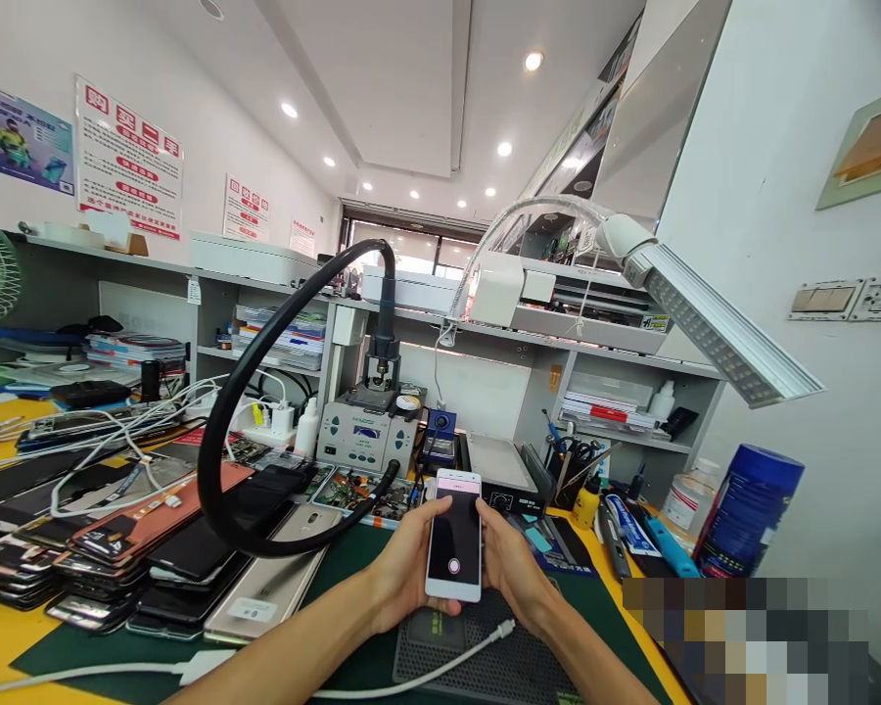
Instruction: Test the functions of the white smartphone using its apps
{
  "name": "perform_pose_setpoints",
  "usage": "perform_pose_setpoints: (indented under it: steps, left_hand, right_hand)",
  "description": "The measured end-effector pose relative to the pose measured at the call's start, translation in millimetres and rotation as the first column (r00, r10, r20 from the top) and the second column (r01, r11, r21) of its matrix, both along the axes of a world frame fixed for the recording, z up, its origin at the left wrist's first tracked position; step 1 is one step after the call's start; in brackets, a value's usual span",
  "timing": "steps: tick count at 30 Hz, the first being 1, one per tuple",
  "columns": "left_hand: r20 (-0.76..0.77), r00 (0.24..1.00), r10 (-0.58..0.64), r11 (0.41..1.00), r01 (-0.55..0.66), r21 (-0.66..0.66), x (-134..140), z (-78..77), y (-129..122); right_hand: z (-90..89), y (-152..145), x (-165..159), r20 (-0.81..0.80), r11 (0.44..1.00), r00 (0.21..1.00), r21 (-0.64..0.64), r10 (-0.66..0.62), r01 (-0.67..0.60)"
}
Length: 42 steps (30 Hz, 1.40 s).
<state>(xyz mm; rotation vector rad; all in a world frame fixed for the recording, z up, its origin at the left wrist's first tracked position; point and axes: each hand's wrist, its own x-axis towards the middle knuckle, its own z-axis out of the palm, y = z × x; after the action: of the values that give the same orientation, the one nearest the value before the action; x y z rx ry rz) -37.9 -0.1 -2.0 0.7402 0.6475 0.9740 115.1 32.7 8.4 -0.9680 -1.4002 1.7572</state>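
Observation:
Held upright in both hands is a white smartphone [453, 543], its screen mostly dark with a pale band at the top and a small round mark near the bottom. My left hand [403, 563] grips its left edge, the thumb lying by the upper left of the screen. Along the right edge, my right hand [512, 553] is closed on the same phone, thumb near its upper right corner. Some fingers are hidden behind the phone. Below it, a white charging cable [440, 671] lies across a dark perforated mat [477, 651], its plug free near my right wrist.
Stacked phones and phone parts [147, 529] crowd the left side. A hot-air station [371, 431] with a looping black hose [216, 421] stands behind. An LED lamp [726, 323] reaches over the right. A blue can [749, 509], a bottle [688, 494] and tools [577, 460] line the right edge.

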Motion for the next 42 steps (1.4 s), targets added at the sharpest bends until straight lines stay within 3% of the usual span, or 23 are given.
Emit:
perform_pose_setpoints:
  steps: [7, 14, 20, 29, 42]
  left_hand:
    - [-0.061, 0.997, 0.050, 0.997, -0.053, -0.051, 3, 0.1, 1]
    - [-0.057, 0.998, 0.024, 0.998, -0.027, -0.049, 3, -1.2, 3]
    - [0.085, 0.994, -0.072, 0.995, 0.077, -0.065, -4, 2.7, 2]
    - [0.198, 0.975, -0.099, 0.991, 0.114, -0.065, -7, 1.1, 3]
    - [0.026, 0.994, -0.110, 0.994, 0.110, -0.008, -4, 3.8, 2]
  right_hand:
    - [2.5, -1, -3, 0.001, 1.000, 1.000, -0.003, -0.001, 0.001]
    - [3.6, 0, -4, 0.004, 1.000, 1.000, -0.006, 0.015, -0.015]
    - [-3.7, 10, 2, -0.070, 0.994, 0.997, -0.098, 0.042, -0.049]
    - [-5.7, 10, 9, -0.040, 0.985, 0.985, 0.000, 0.171, -0.171]
    - [-1.7, 3, 5, -0.061, 0.982, 0.981, -0.015, 0.187, -0.188]
